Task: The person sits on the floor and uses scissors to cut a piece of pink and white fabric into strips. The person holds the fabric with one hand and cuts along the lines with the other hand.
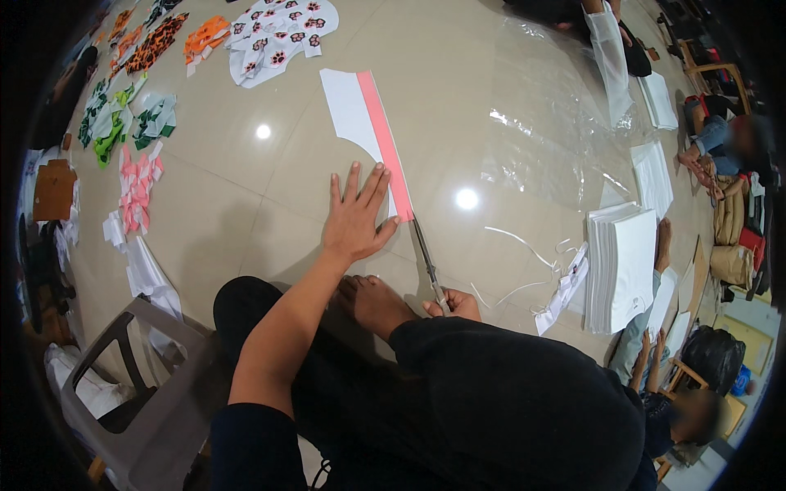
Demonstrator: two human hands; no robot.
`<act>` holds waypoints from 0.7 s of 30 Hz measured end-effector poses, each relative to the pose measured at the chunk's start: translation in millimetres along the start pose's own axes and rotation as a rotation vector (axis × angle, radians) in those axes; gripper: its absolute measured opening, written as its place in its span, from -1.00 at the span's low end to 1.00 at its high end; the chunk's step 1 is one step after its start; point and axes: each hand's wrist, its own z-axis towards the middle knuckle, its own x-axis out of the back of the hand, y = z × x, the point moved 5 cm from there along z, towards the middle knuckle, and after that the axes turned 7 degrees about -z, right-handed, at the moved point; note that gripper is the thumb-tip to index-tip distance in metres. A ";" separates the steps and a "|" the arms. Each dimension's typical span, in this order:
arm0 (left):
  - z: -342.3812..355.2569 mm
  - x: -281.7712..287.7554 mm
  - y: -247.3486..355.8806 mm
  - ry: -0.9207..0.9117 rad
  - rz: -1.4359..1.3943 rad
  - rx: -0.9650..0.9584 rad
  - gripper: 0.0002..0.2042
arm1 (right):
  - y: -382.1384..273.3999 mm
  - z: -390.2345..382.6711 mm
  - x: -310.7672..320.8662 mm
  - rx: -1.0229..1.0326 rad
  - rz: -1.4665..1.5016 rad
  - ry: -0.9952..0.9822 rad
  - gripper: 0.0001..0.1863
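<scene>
On the tiled floor lies a flat white piece (pixel 345 105) with a curved cut-out on its left side. A pink strip (pixel 382 131) runs along its right edge; whether it is cloth or paper I cannot tell. My left hand (pixel 357 214) is spread flat over the lower part, its fingers apart and holding nothing. My right hand (pixel 463 307) grips the handles of a pair of long scissors (pixel 424 250). Their blades point away from me and reach the lower end of the pink strip. My right forearm is hidden by my black-clothed knee. My bare foot (pixel 375 304) rests between the hands.
Cut fabric bundles in pink (pixel 137 190), green (pixel 113 123) and orange (pixel 209 37) lie far left, beside a paw-print fabric (pixel 282 41). At right are white trimmings (pixel 524 245), a white stack (pixel 616 270) and clear plastic sheet (pixel 532 123). A grey stool (pixel 143 442) stands near left. Other people sit right.
</scene>
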 end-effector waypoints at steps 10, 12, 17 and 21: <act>0.4 0.4 0.2 0.063 -0.089 -0.015 -0.13 | 23.5 8.9 -6.5 0.019 0.004 0.024 -0.68; 0.1 -0.2 -0.9 0.066 -0.091 -0.012 -0.13 | 24.2 9.9 -7.0 0.020 0.015 0.020 -0.68; -0.3 -0.3 -0.4 0.055 -0.072 -0.016 -0.14 | 25.0 10.9 -8.2 -0.001 0.028 0.030 -0.68; 0.1 -0.7 -0.1 0.050 -0.082 -0.011 -0.14 | 20.6 10.6 -8.4 0.015 0.018 0.039 -0.67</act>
